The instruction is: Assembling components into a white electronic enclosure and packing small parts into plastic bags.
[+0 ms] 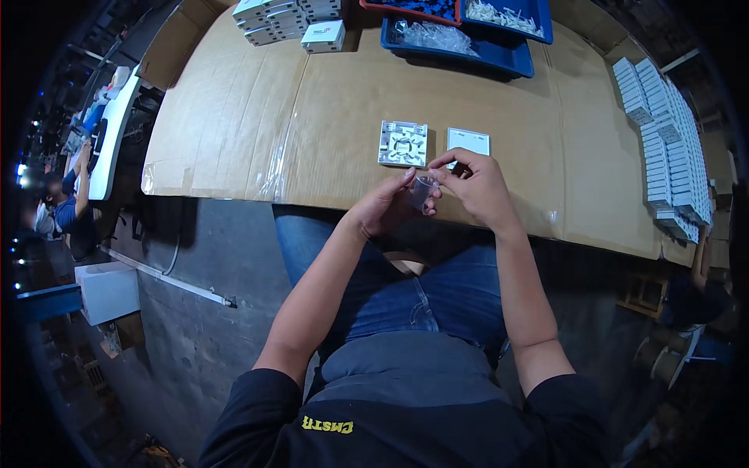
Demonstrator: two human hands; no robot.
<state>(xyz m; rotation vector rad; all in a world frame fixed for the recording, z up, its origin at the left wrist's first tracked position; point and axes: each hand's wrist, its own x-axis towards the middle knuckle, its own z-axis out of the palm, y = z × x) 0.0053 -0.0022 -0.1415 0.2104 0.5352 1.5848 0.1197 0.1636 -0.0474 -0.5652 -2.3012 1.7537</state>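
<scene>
A small clear plastic bag (pixel 422 192) is held between my two hands just over the table's front edge. My left hand (pixel 380 207) supports it from the left, thumb on top and fingers curled beneath. At the bag's upper right, my right hand (pixel 485 187) pinches with thumb and forefinger. Whatever the bag may contain is too small to make out. Beyond my hands lies an open square white plastic box (pixel 403 143) with moulded guides inside. A flat white square cover (pixel 469 140) lies to its right, partly hidden by my right hand.
Cardboard (pixel 226 117) covers the table. At the back are stacked white boxes (pixel 273 19), a blue tray (pixel 460 62) of clear bags, a red tray (pixel 413 8) of dark blue parts and white pieces. More white boxes (pixel 663 140) line the right edge. Another person (pixel 70 191) is at far left.
</scene>
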